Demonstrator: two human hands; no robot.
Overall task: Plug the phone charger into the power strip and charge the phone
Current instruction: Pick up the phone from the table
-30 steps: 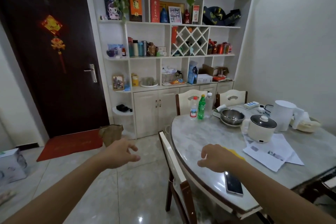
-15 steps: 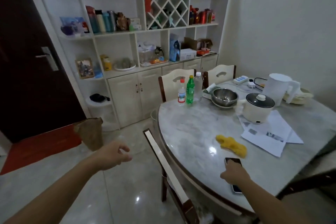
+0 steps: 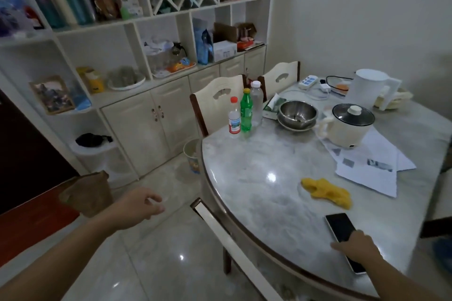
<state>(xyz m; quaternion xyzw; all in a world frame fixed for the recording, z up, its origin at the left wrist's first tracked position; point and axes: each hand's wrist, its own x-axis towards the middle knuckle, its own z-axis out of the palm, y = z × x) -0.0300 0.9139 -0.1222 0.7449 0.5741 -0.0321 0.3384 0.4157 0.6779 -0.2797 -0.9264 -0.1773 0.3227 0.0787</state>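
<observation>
Two bare hands reach out. The left hand [image 3: 140,205] hangs loosely curled over the shiny floor tiles, holding nothing. The right hand [image 3: 355,247] lies on the flat black phone [image 3: 341,227] near the smooth grey marble table's [image 3: 256,178] edge; whether it grips is unclear. The white power strip [image 3: 310,81] lies far back.

yellow cloth [image 3: 327,192] near papers [image 3: 371,166]; lidded pot [image 3: 347,127] beside steel bowl [image 3: 298,113]; three bottles [image 3: 245,112] behind.

On the table [image 3: 244,178], the phone [image 3: 341,227] lies near; the power strip [image 3: 310,80] far behind.
</observation>
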